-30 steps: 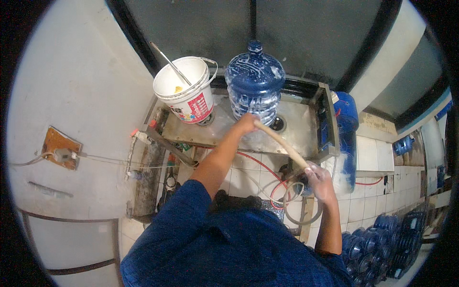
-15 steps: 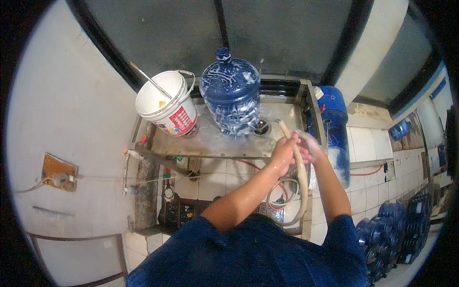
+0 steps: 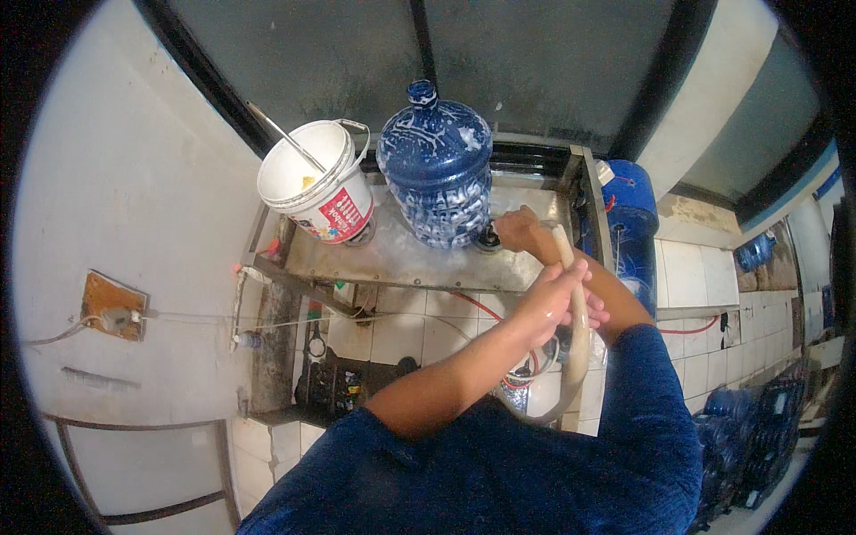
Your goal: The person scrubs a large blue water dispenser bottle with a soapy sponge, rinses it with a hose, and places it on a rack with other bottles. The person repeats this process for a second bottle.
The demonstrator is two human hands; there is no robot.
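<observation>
In the head view, the left hand [image 3: 546, 308] has its grip loosely around the pale hose [image 3: 578, 352], near the front right corner of the bench [image 3: 401, 272]. The right hand [image 3: 524, 230] is just beside the foamy blue jug [image 3: 434, 160]; whether its grip holds anything, I cannot tell. The jug stands upright between the bench's left and right edges. A bump from that hand could slide it, suds likely making it slick; the loosely held hose could slip.
</observation>
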